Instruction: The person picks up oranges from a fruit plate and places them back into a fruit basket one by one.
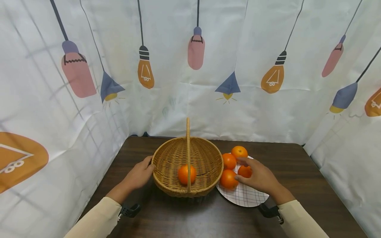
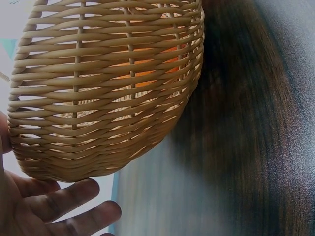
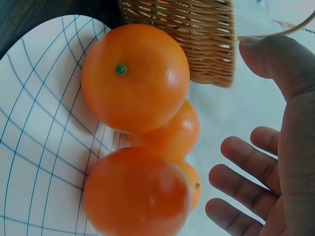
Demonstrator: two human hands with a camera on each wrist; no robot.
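A wicker basket (image 1: 166,158) with a tall arched handle stands on the table, one orange (image 1: 184,175) inside it. At the basket's left rim, my left hand (image 1: 139,174) holds the edge between thumb and forefinger; the left wrist view shows the other fingers (image 2: 83,221) spread below the rim. My right hand (image 1: 259,175) hovers over a white plate (image 1: 247,198) with a blue grid pattern, thumb and fingers apart and nothing between them. Several oranges sit on that plate, among them a front one (image 1: 228,179) beside the basket and a back one (image 1: 239,151).
The dark wooden table (image 1: 190,218) carries basket and plate side by side. Behind and around it hangs a white curtain (image 1: 178,109) printed with lamps and bulbs. Both wrists wear black straps, the left strap (image 1: 131,210) close over the table.
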